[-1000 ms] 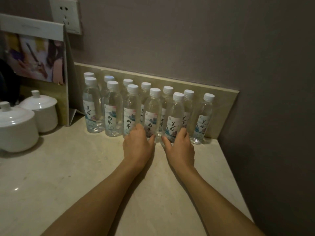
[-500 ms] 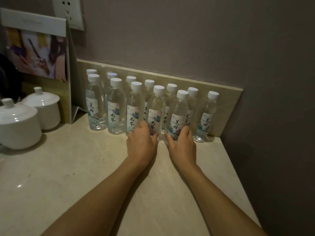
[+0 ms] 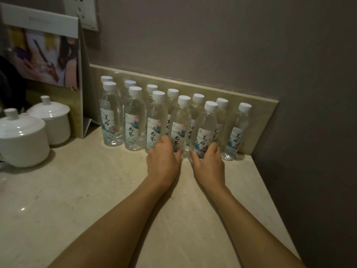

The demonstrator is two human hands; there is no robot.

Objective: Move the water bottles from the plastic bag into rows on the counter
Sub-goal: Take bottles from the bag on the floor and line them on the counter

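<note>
Several clear water bottles with white caps and printed labels stand upright in two rows along the backsplash; the front row (image 3: 135, 122) is nearest me and the back row (image 3: 198, 99) is partly hidden behind it. One bottle (image 3: 236, 132) stands alone at the right end. My left hand (image 3: 164, 163) lies flat, fingers together, against the bases of two middle front-row bottles. My right hand (image 3: 209, 165) presses the same way against the base of the rightmost front-row bottle (image 3: 205, 130). Neither hand wraps around a bottle. No plastic bag is in view.
Two white lidded ceramic cups (image 3: 21, 138) (image 3: 52, 120) stand at the left on the beige stone counter (image 3: 96, 190). A standing picture card (image 3: 42, 53) is propped just left of the bottles. A dark wall (image 3: 309, 151) bounds the counter on the right.
Both hands have stayed against the front-row bottles. Only the view has shifted a little; no bottle has visibly moved.
</note>
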